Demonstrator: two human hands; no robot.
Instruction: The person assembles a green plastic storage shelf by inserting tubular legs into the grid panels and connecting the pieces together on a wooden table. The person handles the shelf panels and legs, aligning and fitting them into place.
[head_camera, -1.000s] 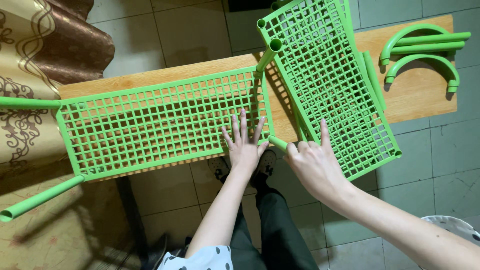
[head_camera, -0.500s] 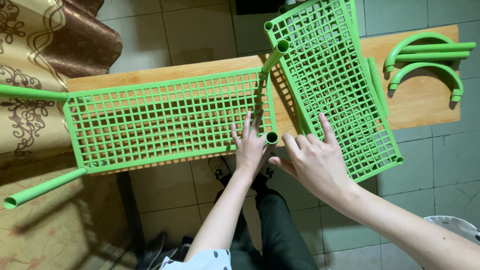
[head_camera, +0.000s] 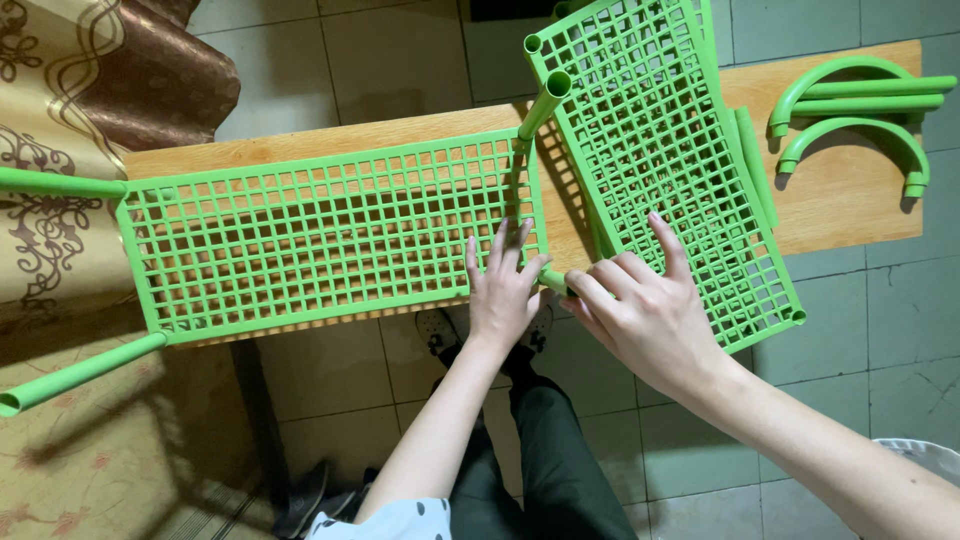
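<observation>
Flat green plastic grid shelf panel (head_camera: 330, 240) lies lengthwise on a long wooden bench (head_camera: 840, 200), square lattice openings, raised rim. Green plastic tube legs stand in its corners: one at the far right corner (head_camera: 540, 105), one at the near left (head_camera: 75, 375), one at the far left (head_camera: 55, 183).

Left hand (head_camera: 505, 290) rests flat on the panel's near right corner, fingers spread and straight, gripping nothing.

Right hand (head_camera: 640, 310) is just beside it, thumb and forefinger pinched on a short green tube (head_camera: 553, 282) at that corner, other fingers loosely curled.

Second green grid panel (head_camera: 660, 160) leans tilted across the bench, right of the first. Two curved green plastic arches (head_camera: 850, 110) lie at the bench's right end.
</observation>
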